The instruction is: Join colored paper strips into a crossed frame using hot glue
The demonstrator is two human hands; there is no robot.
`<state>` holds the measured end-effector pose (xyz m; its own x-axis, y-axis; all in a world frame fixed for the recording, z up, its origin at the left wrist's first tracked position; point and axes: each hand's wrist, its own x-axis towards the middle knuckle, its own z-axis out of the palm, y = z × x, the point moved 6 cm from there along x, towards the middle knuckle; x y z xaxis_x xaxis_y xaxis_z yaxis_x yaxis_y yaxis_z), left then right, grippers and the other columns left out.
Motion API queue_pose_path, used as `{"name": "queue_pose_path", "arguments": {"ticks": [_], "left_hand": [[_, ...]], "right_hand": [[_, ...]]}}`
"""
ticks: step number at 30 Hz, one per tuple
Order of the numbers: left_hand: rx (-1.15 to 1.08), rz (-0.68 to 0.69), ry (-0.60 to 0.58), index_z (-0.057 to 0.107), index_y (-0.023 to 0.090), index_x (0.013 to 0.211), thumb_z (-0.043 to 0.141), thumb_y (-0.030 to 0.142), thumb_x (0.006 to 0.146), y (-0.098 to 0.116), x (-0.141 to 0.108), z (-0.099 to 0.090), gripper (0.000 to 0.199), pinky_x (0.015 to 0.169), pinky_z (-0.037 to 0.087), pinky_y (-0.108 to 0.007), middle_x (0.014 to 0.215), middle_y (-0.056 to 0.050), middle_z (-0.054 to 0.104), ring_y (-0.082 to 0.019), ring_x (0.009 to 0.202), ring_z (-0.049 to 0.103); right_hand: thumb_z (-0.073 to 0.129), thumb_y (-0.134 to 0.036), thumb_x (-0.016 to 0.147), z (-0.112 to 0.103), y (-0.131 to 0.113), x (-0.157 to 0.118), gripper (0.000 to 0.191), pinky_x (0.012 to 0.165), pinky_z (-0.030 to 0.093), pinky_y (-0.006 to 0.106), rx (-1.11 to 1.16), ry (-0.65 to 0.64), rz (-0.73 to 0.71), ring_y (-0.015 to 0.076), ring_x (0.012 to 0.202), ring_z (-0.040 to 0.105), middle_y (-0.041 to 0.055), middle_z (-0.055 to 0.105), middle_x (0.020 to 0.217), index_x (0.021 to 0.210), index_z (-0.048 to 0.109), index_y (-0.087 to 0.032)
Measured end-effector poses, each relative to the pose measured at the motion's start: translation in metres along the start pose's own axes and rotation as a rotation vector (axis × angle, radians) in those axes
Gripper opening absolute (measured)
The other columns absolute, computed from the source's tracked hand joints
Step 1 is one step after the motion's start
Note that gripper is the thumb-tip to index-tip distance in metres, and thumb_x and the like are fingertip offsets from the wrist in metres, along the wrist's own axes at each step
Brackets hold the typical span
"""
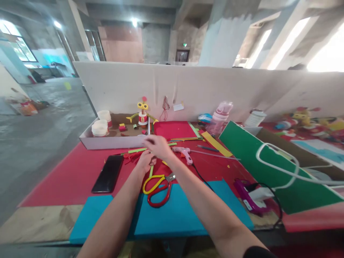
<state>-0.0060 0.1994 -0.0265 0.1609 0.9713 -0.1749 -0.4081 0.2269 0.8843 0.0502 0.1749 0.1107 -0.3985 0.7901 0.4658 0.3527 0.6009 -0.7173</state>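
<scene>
Near the middle of the red table, my left hand (146, 161) is closed, its fingers curled. A light green paper strip (151, 171) comes out from under it toward the scissors. Just above and touching it, my right hand (159, 146) is bent over with fingertips pinched; what lies in them is hidden. Scissors (159, 190) with one yellow and one red handle lie on blue sheets (172, 215) below my hands. To the right is a pink glue gun (185, 154). Red paper strips (131, 157) lie left of my hands.
A black phone (108, 174) lies left. Behind it, a white-sided box (113, 142) holds paper cups (100, 128) and a paper-cup figure (143, 116). Red sheets (174, 129) and a pink bottle (220, 116) stand behind. At right are a green board (258, 161) and purple power strip (249, 200).
</scene>
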Motion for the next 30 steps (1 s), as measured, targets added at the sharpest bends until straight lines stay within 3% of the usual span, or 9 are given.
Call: {"name": "queue_pose_path", "arguments": {"ticks": [1,3,6,9,13,17,21,26,30], "left_hand": [[0.006,0.015,-0.022,0.055,0.013,0.080,0.072,0.027,0.065,0.001,0.000,0.001,0.026,0.035,0.017,-0.016,0.055,0.002,0.055,0.000,0.033,0.033],[0.033,0.025,-0.045,0.057,0.012,0.085,0.074,0.031,0.064,0.002,0.000,0.004,0.033,0.035,0.014,-0.017,0.056,0.001,0.057,-0.001,0.032,0.031],[0.057,0.010,-0.019,0.060,0.011,0.090,0.074,0.037,0.064,0.001,0.000,0.004,0.040,0.035,0.014,-0.017,0.057,-0.001,0.059,-0.001,0.033,0.032],[0.073,0.015,-0.038,0.061,0.010,0.092,0.073,0.041,0.066,0.002,-0.003,0.006,0.042,0.036,0.015,-0.017,0.059,-0.002,0.060,-0.002,0.034,0.033],[0.107,0.019,-0.038,0.062,0.011,0.094,0.070,0.044,0.069,0.003,-0.005,0.008,0.043,0.036,0.016,-0.017,0.060,-0.002,0.061,-0.003,0.035,0.034],[0.124,0.021,-0.021,0.062,0.013,0.098,0.063,0.052,0.073,0.003,-0.005,0.009,0.046,0.036,0.019,-0.017,0.062,-0.003,0.061,-0.004,0.036,0.036],[0.067,-0.035,-0.043,0.059,0.014,0.101,0.051,0.053,0.080,0.000,-0.002,0.011,0.044,0.036,0.022,-0.018,0.065,-0.004,0.062,-0.006,0.038,0.039],[0.066,-0.029,-0.058,0.055,0.015,0.096,0.052,0.034,0.081,-0.002,-0.003,0.017,0.025,0.036,0.024,-0.018,0.068,-0.004,0.064,-0.007,0.040,0.041],[0.117,-0.005,-0.086,0.052,0.015,0.088,0.060,0.027,0.077,-0.004,-0.007,0.024,0.017,0.036,0.028,-0.018,0.067,-0.004,0.063,-0.007,0.041,0.043]], "right_hand": [[0.051,-0.027,0.087,-0.016,0.030,-0.013,0.020,0.061,0.040,0.020,-0.108,0.021,0.128,0.0119,0.067,0.060,0.0005,0.068,0.071,0.081,0.067,-0.016],[0.051,-0.027,0.086,-0.039,0.082,-0.039,0.024,0.058,0.036,0.022,-0.335,-0.054,0.303,0.0131,0.063,0.058,0.0018,0.065,0.064,0.070,0.064,-0.016],[0.055,-0.033,0.083,-0.045,0.122,-0.067,0.023,0.058,0.033,0.023,-0.502,-0.201,0.344,0.0141,0.068,0.058,0.0037,0.066,0.071,0.069,0.062,-0.016],[0.061,-0.045,0.076,-0.031,0.130,-0.080,0.026,0.054,0.029,0.023,-0.539,-0.253,0.372,0.0143,0.067,0.058,0.0020,0.066,0.073,0.078,0.060,-0.019],[0.062,-0.030,0.073,-0.020,0.123,-0.083,0.013,0.053,0.025,0.024,-0.620,-0.231,0.379,0.0148,0.070,0.057,0.0024,0.066,0.078,0.078,0.058,-0.019],[0.062,-0.023,0.070,-0.023,0.128,-0.084,0.009,0.053,0.025,0.024,-0.580,-0.230,0.407,0.0150,0.070,0.057,0.0028,0.065,0.079,0.074,0.056,-0.019],[0.061,-0.022,0.071,-0.035,0.138,-0.084,0.011,0.054,0.031,0.024,-0.390,-0.095,0.425,0.0157,0.066,0.057,0.0010,0.061,0.068,0.072,0.051,-0.020],[0.058,-0.034,0.077,-0.039,0.149,-0.085,0.018,0.051,0.045,0.025,0.409,0.066,0.496,0.0127,0.056,0.058,0.0011,0.064,0.074,0.082,0.046,-0.021],[0.058,-0.044,0.077,-0.038,0.146,-0.085,0.028,0.040,0.038,0.018,0.636,0.101,0.492,0.0075,0.046,0.051,0.0012,0.066,0.073,0.086,0.049,-0.020]]}}
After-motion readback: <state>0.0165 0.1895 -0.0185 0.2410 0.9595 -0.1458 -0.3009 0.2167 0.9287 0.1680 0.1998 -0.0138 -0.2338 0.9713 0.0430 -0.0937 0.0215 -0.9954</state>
